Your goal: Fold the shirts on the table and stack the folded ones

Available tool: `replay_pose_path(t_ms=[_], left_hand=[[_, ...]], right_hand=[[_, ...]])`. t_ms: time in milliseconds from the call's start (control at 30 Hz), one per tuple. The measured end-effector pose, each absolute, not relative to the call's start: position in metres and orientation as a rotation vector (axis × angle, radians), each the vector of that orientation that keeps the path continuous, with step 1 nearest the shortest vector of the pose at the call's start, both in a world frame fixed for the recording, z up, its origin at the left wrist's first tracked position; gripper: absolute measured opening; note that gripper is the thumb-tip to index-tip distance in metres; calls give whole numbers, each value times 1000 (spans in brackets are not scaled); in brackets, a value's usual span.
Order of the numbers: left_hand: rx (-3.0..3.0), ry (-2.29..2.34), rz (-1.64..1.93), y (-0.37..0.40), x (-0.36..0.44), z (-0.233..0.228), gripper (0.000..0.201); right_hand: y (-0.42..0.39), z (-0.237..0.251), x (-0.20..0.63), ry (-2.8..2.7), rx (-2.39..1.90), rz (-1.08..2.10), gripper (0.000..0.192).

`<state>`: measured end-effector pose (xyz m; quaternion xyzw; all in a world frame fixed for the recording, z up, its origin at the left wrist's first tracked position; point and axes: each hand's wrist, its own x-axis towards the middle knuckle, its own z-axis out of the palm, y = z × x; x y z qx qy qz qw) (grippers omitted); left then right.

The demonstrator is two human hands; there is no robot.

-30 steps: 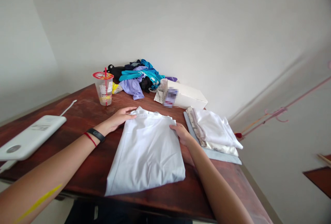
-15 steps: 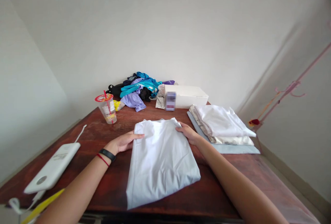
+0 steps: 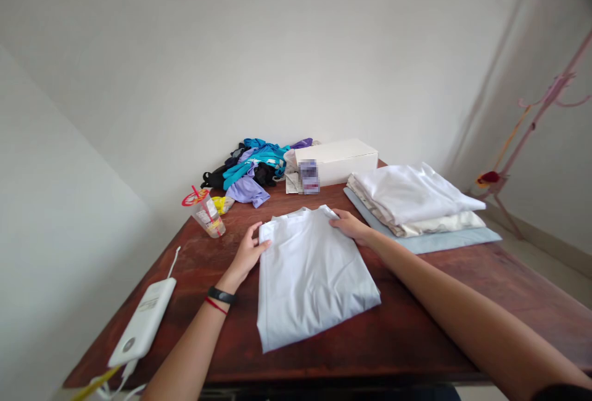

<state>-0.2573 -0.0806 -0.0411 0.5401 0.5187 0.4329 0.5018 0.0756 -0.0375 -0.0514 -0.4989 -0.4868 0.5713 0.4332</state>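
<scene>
Folding in hand, by the look of it: pale bluish-white folded cotton shirt (image 3: 311, 277) lying flat in the middle of the dark red-brown wooden desk (image 3: 435, 333), collar end at the far side. Left hand (image 3: 250, 252) laid flat against the far left edge of the shirt, fingers (image 3: 259, 245) stretched out and touching the cloth, gripping nothing. Right hand (image 3: 350, 226) resting on the far right corner, fingers (image 3: 336, 224) loosely curved over the fabric; whether pinching a fold or only pressing, cannot tell. Probably a squaring-up or smoothing step, with the fold mostly made. Next move likely calling for an even hold on both far corners, so the layers stay aligned (thin cloth slips easily).

Right of the shirt, near but apart: stack of folded white and cream garments on a light blue cloth (image 3: 419, 203). Far side: long white cardboard box (image 3: 340, 160), and left of it a jumbled heap of teal, purple and black clothes (image 3: 252, 166). Clear plastic cup with red lid and straw (image 3: 207, 211) at far left. White slab-shaped power bank with cable (image 3: 144, 321) near the left edge. Plain white walls behind; pink coat stand (image 3: 539, 117) in the right corner.
</scene>
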Motion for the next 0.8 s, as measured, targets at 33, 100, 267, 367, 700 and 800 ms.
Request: replay_pose_path(t_ms=[33, 100, 267, 367, 700, 800], left_hand=[[1297, 1267, 1053, -80, -257, -41, 103], [1269, 1294, 1054, -81, -255, -40, 105], [1334, 1191, 945, -89, -250, -30, 109], [1504, 1125, 841, -98, -241, -23, 75], [1631, 1011, 1104, -85, -172, 54, 80], [1586, 822, 1137, -71, -131, 85, 83]], right_hand=[[-37, -53, 76, -1193, -1233, 1431, 36], [-35, -54, 76, -1151, -1214, 1455, 35], [-37, -51, 75, -1108, -1191, 1474, 35], [-42, -38, 75, -1124, -1165, 1469, 38], [-44, 62, 147, -1270, -1305, 945, 41], [-46, 109, 191, -1324, -1279, 767, 49]])
